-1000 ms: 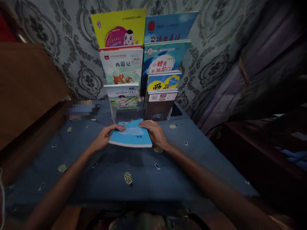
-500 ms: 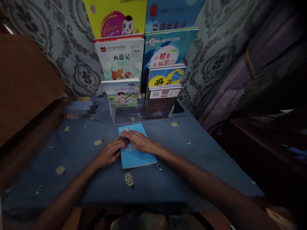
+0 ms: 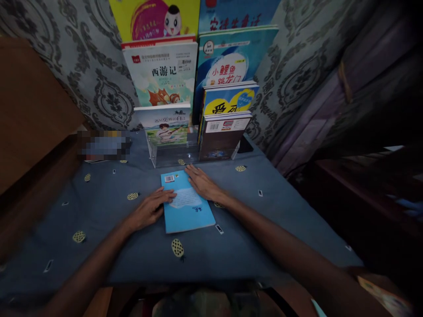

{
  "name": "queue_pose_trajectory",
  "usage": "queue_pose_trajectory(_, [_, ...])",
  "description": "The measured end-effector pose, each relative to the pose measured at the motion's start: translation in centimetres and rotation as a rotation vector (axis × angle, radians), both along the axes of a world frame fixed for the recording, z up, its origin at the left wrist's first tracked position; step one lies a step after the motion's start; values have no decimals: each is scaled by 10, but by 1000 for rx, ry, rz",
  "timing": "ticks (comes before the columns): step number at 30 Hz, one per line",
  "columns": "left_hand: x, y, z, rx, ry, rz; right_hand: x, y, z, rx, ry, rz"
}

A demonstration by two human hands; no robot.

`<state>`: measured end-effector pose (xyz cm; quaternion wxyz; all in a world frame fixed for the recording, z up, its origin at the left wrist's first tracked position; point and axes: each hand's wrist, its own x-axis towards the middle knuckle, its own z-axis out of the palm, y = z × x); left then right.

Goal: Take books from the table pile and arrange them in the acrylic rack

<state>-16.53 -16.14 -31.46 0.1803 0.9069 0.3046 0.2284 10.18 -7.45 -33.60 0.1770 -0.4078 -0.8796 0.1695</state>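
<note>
A thin light-blue book [image 3: 187, 204] lies flat on the blue patterned tablecloth [image 3: 231, 246], back cover up with a barcode at its far left corner. My left hand [image 3: 150, 210] rests at the book's left edge, fingers stretched flat and touching it. My right hand [image 3: 202, 182] lies flat on the book's far right edge, fingers spread. Neither hand grips anything.
A clear tiered book stand [image 3: 172, 152] behind the book holds several children's books in two columns against patterned wallpaper. A wooden panel [image 3: 29, 110] stands at the left. A dark curtain and dark furniture [image 3: 363, 132] fill the right. A blurred item [image 3: 102, 146] lies back left.
The book was laid down flat and turned lengthwise on the cloth. My hands, which met over its middle half a second ago, have moved apart to its left and right edges.
</note>
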Motion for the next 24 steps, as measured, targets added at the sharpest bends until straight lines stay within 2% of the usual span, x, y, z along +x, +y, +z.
queue_pose_trajectory(5, [-5,-10,18,-7,205,24,23,-10,-3,-11,43,-9])
queue_pose_trajectory(8, [-11,-10,25,-15,334,86,28,-9,-4,-25,70,-5])
queue_pose_trajectory(12, [-7,10,26,-36,409,238,30,-4,-2,-38,130,-13])
queue_pose_trajectory(14, [1,26,23,-31,431,265,31,-3,0,-47,161,-7])
queue_pose_trajectory(19, [33,59,16,-5,492,221,34,0,-2,-73,218,-12])
queue_pose_trajectory(21, [48,64,15,4,500,180,35,2,-5,-82,241,-14])
queue_pose_trajectory(24, [67,59,14,32,477,66,35,5,-8,-96,267,-5])
